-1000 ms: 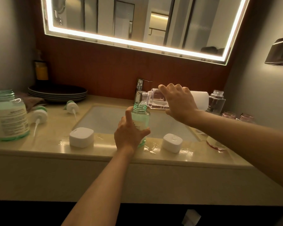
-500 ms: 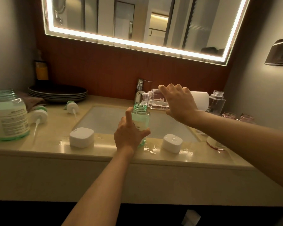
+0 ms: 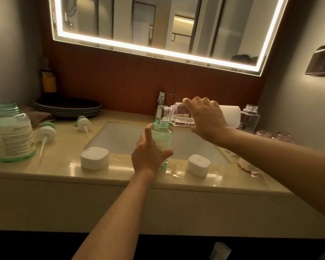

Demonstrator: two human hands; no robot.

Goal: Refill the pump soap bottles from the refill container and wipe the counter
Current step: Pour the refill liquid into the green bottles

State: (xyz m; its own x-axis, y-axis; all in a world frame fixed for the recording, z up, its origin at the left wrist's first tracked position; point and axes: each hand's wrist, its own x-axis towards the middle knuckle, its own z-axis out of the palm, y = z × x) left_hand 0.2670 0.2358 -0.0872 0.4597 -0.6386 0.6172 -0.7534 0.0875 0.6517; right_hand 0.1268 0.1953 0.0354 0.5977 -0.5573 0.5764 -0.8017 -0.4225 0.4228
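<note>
Presently, the small green bottle [image 3: 162, 136] is found upright on the front edge of the counter [image 3: 64, 162], just ahead of the sink basin [image 3: 124, 137], with its neck uncapped. It is gripped around the body by the left hand [image 3: 148, 156], the index finger raised along its side. The clear refill container [image 3: 178, 117] is held nearly horizontal by the right hand [image 3: 206, 117], whose fingers are curled over its top. Its threaded mouth is placed just above the green bottle's opening. Whether liquid is flowing cannot be told. 1 white square cap [image 3: 94, 158] is noted left of the gripping hand and a second white cap [image 3: 198, 165] right of it, with glistening wet patches between them. At far left, a large open green bottle [image 3: 11, 136] stands near 2 detached pump heads [image 3: 45, 131]. A stack of dark plates [image 3: 68, 106] is set behind those.
</note>
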